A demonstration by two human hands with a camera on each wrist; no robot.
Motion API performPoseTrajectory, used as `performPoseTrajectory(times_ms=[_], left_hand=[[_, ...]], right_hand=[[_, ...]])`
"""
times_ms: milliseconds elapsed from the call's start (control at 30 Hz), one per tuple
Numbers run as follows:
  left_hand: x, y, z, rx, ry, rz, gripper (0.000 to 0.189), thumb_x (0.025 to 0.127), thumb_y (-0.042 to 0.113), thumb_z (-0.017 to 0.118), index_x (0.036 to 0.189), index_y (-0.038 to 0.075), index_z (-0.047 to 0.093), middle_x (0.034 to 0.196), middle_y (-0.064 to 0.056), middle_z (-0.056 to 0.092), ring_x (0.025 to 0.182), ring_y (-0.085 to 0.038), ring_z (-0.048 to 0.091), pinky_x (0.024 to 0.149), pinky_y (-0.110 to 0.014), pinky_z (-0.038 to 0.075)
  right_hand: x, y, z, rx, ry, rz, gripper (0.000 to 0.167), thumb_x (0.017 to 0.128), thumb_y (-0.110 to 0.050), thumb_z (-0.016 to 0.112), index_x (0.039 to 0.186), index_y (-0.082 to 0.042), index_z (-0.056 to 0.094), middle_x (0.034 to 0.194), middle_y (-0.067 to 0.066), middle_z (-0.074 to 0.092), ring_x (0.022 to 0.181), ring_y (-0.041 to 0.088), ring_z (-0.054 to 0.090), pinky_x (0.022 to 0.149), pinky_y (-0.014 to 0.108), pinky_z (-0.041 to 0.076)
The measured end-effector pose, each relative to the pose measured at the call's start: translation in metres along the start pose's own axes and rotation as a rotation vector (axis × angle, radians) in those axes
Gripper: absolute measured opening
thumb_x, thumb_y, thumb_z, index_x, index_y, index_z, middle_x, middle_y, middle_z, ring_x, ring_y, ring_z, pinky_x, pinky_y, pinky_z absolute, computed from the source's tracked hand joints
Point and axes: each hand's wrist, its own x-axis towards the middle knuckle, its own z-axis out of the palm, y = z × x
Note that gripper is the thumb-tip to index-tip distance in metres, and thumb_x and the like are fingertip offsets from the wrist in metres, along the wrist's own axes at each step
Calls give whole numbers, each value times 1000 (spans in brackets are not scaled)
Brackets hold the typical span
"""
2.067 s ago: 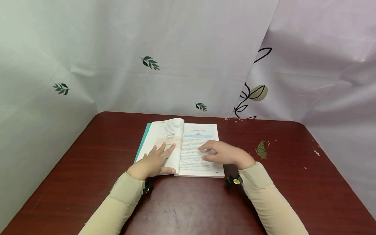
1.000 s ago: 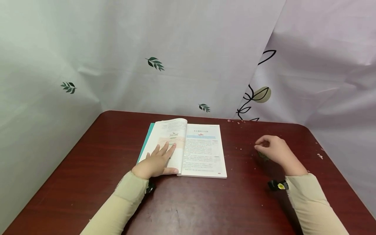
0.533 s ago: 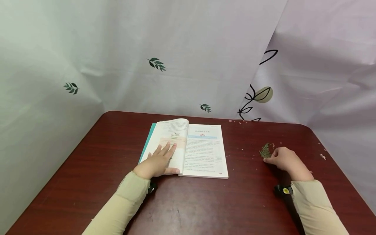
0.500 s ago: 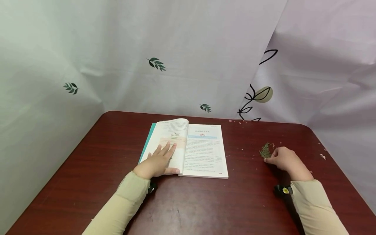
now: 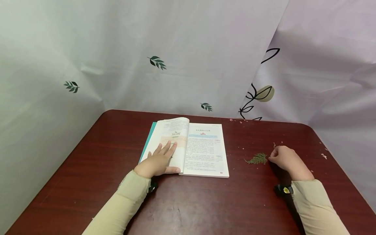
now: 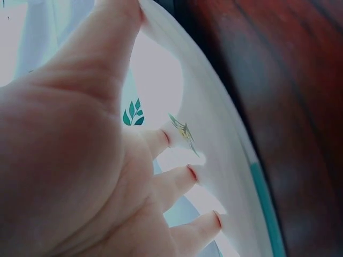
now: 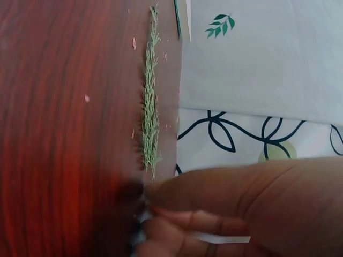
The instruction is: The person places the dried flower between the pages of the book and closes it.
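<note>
An open book (image 5: 205, 153) with printed pages lies on the dark red table. My left hand (image 5: 155, 162) rests on its left page with fingers spread; the left wrist view shows the palm (image 6: 96, 155) and fingertips against the paper. Right of the book, my right hand (image 5: 289, 162) pinches one end of a green fern leaf (image 5: 258, 159), which points left toward the book. In the right wrist view the fern leaf (image 7: 151, 101) stretches away from the thumb (image 7: 187, 187), its stem end at the thumb tip. The fingers partly hide the pinch itself.
Small pale scraps (image 5: 324, 156) are scattered on the table (image 5: 205, 205) around the right hand and toward the back edge. A white cloth (image 5: 182, 88) with leaf prints hangs behind the table. A teal cover (image 5: 147, 143) shows along the book's left side.
My right hand has moved from above the right page out to the fern leaf. The leaf has turned from pointing away to pointing left. My left hand stays on the page.
</note>
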Motion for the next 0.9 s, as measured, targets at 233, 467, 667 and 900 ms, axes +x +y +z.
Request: performPoseTrajectory(times_ms=[233, 467, 667, 900], left_hand=[[1, 0, 1, -2, -4, -3, 101, 91, 56, 67, 164, 13, 12, 169, -17, 8, 152, -48, 6, 110, -77, 16], [0, 1, -1, -8, -4, 2, 101, 92, 55, 68, 164, 12, 13, 169, -17, 8, 152, -48, 6, 110, -77, 15], [2, -1, -1, -1, -16, -3, 103, 91, 56, 67, 165, 13, 10, 170, -16, 5, 153, -47, 3, 112, -75, 13], [2, -2, 1, -11, -3, 3, 103, 91, 57, 68, 165, 13, 11, 169, -16, 7, 153, -47, 4, 111, -76, 14]], right_hand=[[3, -4, 9, 7, 50, -79, 7, 91, -2, 68, 96, 0, 63, 81, 10, 63, 73, 25, 59, 64, 44, 48], [6, -6, 9, -23, 12, -33, 11, 97, -3, 61, 86, 1, 60, 81, 11, 60, 72, 24, 55, 68, 44, 47], [7, -6, 10, -45, -27, -64, 14, 100, -1, 57, 86, 2, 56, 80, 9, 55, 69, 21, 49, 68, 40, 43], [7, -1, 14, -85, -30, -155, 12, 98, 4, 55, 87, 2, 55, 82, 10, 57, 71, 21, 49, 68, 41, 45]])
